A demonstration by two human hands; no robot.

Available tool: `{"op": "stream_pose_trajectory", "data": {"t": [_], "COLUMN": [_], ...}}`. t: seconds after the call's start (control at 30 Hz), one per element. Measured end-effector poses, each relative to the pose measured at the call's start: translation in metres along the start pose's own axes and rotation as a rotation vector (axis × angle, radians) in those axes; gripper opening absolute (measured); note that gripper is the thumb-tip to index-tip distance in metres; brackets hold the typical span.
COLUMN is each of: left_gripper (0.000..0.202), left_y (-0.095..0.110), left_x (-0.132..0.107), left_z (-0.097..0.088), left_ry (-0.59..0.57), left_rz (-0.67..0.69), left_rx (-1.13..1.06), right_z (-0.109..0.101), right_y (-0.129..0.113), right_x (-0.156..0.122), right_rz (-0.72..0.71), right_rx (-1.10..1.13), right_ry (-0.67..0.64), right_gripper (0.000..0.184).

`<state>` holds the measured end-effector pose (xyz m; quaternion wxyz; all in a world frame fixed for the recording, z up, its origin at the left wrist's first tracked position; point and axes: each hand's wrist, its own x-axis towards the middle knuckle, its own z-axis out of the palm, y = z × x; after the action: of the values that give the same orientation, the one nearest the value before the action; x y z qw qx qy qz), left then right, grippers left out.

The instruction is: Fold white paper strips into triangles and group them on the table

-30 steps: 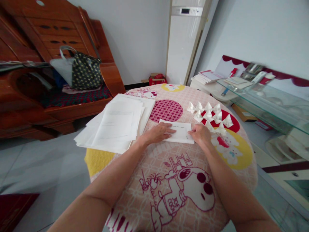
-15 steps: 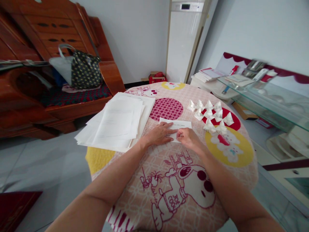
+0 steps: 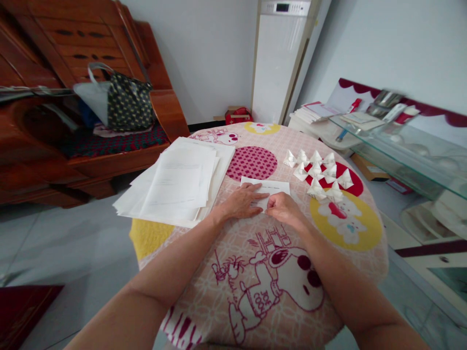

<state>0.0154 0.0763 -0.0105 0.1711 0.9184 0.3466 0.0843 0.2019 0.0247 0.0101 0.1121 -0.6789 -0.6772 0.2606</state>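
A folded sheet of white paper (image 3: pixel 276 185) with a line of print lies on the cloth-covered round table. My left hand (image 3: pixel 243 200) rests flat on its left part, fingers spread. On the right, my right hand (image 3: pixel 282 208) is closed, with curled fingers against the paper near its lower edge. Whether the fingertips pinch anything is hidden. Both hands cover much of the sheet. Several small pointed folded-paper pieces (image 3: pixel 315 172) stand in rows to the right, beyond my right hand.
A stack of loose printed sheets (image 3: pixel 178 182) overhangs the table's left side. The patterned tablecloth (image 3: pixel 226 253) covers the tabletop. At right stands a glass shelf (image 3: pixel 404 146) bearing cups and papers. A wooden bench (image 3: pixel 124 167) with a dark patterned bag (image 3: pixel 129 102) is at left.
My right hand has slid slightly toward me and left along the paper. My left hand stays flat in place.
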Motion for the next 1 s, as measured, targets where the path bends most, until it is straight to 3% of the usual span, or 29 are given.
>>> {"op": "stream_pose_trajectory", "data": {"t": [0.1, 0.27, 0.47, 0.57, 0.7, 0.87, 1.0], "left_gripper": [0.056, 0.056, 0.055, 0.057, 0.062, 0.067, 0.071], "left_y": [-0.002, -0.002, 0.000, 0.003, 0.009, 0.009, 0.000], "left_x": [0.001, 0.002, 0.001, 0.001, 0.001, -0.001, -0.008], "left_z": [0.001, 0.001, -0.001, -0.001, 0.001, -0.001, -0.009], "left_ry": [0.013, 0.001, -0.013, 0.000, 0.002, -0.031, -0.127], "left_rz": [0.003, 0.007, 0.002, -0.019, -0.053, -0.075, -0.101], "left_rx": [-0.015, -0.002, -0.002, 0.003, 0.030, 0.036, 0.046], "right_z": [-0.005, -0.029, -0.055, -0.044, -0.019, -0.012, -0.014], "right_y": [0.012, 0.036, 0.056, 0.046, 0.025, 0.023, 0.027], "right_x": [-0.001, -0.007, -0.012, -0.010, -0.006, -0.004, -0.004], "right_rz": [0.021, 0.171, 0.118, 0.009, -0.188, -0.154, -0.157], "right_rx": [0.015, 0.107, 0.151, 0.242, 0.124, 0.085, 0.108], "right_ry": [-0.036, -0.159, -0.215, -0.103, 0.003, -0.001, 0.001], "right_gripper": [0.011, 0.013, 0.015, 0.008, 0.012, 0.013, 0.015]}}
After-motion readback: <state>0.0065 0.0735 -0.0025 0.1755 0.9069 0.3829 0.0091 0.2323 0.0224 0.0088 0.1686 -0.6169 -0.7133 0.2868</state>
